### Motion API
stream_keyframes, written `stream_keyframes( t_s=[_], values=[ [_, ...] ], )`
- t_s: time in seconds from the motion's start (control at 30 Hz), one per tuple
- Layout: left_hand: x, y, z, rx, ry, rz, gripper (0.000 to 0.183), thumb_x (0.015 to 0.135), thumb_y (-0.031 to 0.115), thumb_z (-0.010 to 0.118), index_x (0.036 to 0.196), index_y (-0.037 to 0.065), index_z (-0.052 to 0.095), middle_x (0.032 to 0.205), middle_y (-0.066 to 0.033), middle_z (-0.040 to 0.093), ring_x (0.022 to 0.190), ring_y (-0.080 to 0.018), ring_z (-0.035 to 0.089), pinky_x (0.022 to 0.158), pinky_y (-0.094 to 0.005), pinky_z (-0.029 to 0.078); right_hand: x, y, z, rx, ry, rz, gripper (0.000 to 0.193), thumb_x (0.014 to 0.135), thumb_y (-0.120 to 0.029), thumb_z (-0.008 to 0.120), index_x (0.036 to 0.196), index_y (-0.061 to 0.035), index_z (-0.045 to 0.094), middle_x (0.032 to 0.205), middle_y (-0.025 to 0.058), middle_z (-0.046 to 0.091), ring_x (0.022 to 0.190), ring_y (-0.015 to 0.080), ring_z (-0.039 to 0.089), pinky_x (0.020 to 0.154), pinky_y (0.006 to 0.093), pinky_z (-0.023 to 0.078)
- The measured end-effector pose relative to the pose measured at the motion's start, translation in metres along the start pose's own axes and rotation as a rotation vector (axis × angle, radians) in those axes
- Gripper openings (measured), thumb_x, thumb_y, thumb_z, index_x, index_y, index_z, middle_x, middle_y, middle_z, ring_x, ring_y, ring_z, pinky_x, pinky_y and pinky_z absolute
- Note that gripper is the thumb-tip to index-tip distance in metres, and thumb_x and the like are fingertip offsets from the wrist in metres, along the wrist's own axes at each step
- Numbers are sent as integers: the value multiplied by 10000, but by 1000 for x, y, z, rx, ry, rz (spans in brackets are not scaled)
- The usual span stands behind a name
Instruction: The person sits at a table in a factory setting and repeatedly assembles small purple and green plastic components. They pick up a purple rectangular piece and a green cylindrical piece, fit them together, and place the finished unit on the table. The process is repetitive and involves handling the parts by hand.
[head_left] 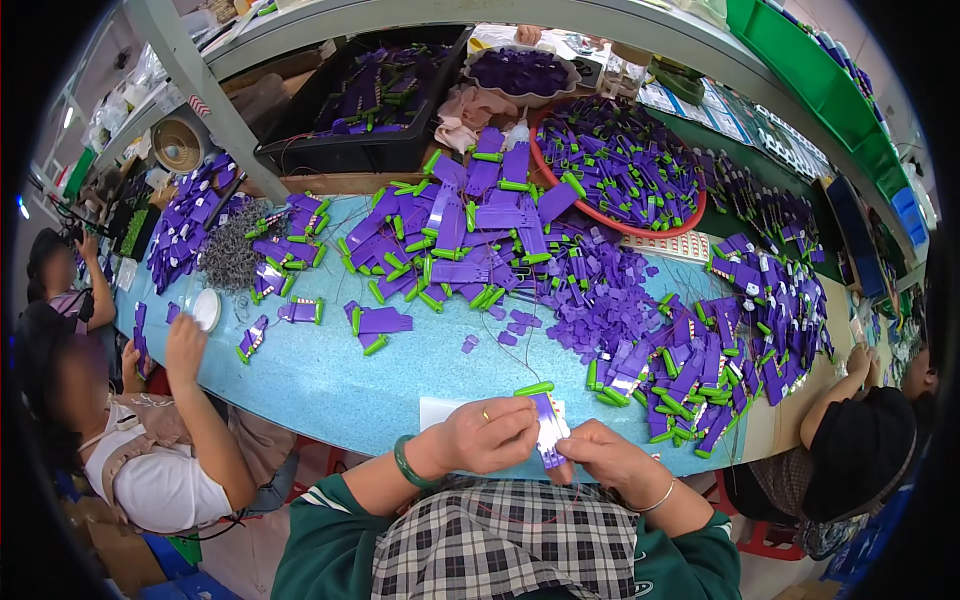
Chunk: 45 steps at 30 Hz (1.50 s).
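Note:
A flat purple plastic piece with a green end and a shiny, pale face is held above the table's near edge. My right hand grips its lower end, thumb on top. Against its left edge, my left hand is closed, fingers curled inward; whether they pinch the piece or something small is hidden. Under my hands lies a white sheet. Beyond them, a heap of purple pieces with green ends adjoins a pile of small purple tabs. More assembled pieces with thin wires lie to the right.
A red basket and black bin stand at the back, below a metal shelf frame. Grey wire pieces lie left. One co-worker sits at left, another at right; a third person is farther left.

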<state>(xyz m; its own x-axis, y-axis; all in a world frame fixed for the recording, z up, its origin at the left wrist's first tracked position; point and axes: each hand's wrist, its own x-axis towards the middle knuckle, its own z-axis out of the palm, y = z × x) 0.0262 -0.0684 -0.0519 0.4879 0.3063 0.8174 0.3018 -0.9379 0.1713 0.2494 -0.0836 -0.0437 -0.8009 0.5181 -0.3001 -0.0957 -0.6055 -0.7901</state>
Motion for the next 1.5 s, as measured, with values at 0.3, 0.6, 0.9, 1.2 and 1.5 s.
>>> stream_keyframes(
  t_s=[0.3,0.6,0.9,1.2,1.5],
  values=[
    [20,-7,22,-491,-132,-694,109,742,-38,658,824,0,596,796,-99,595,715,-239,606,621,-330,488,18,12,-15,-774,621,-620,144,841,34,558,982,5,559,913,74,607,876,168,626,750,319,531],
    [14,-110,27,400,-469,-505,74,706,59,609,777,38,608,842,-101,526,765,-257,603,600,-362,515,22,20,-24,-321,659,-553,189,884,32,487,1069,30,528,962,79,534,837,150,599,694,288,567],
    [25,-74,8,-45,-362,-665,109,740,7,659,780,29,560,884,-70,570,788,-200,599,633,-326,512,19,4,-13,-416,522,-634,293,831,68,577,1117,14,611,1071,89,509,860,142,599,686,241,547],
    [-5,9,-3,-1367,111,-1236,246,865,-24,594,1104,4,541,1018,-84,603,909,-141,602,787,-292,514,38,18,-7,256,248,-452,237,850,-10,630,1085,12,617,1005,76,608,838,130,611,666,247,531],
    [-10,0,18,-1251,396,-1132,208,841,-74,603,1038,-13,576,991,-84,616,946,-160,609,866,-302,504,25,15,-2,-225,689,-595,336,822,-3,664,1153,0,607,860,5,583,772,103,575,658,222,488]
  ],
)
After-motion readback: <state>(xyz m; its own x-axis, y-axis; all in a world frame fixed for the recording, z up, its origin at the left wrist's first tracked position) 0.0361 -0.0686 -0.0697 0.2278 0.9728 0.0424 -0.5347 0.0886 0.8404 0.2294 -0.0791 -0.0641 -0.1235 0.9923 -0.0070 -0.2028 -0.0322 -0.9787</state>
